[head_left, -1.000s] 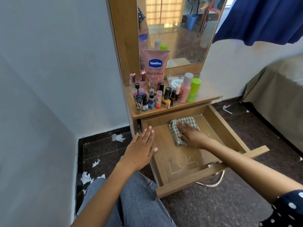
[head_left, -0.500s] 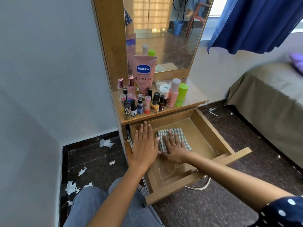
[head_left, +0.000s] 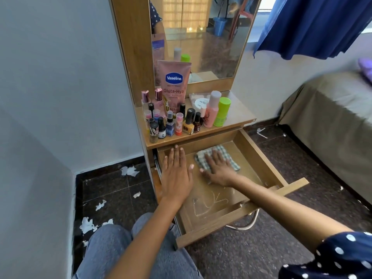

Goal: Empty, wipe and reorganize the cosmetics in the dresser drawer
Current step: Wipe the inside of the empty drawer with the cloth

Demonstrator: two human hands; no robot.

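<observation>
Cosmetics [head_left: 182, 119] stand crowded on the dresser worktop [head_left: 237, 115] in front of the mirror [head_left: 203, 37]: a tall pink Vaseline tube [head_left: 174, 85], small nail polish bottles, a pink bottle [head_left: 211, 109] and a green-capped bottle [head_left: 222, 112]. Below them the drawer [head_left: 259, 160] is pulled out over the dark floor, with pale dusty streaks on its bottom near the front. The right hand [head_left: 219, 170] lies flat, fingers straight, pressing a checked cloth [head_left: 221, 153] onto the drawer bottom toward the back. The left hand [head_left: 177, 174] rests flat with straight fingers on the drawer's left wall, grasping nothing. White paper scraps [head_left: 88, 225] lie on the floor at left; a bed [head_left: 332, 109] stands at right.
</observation>
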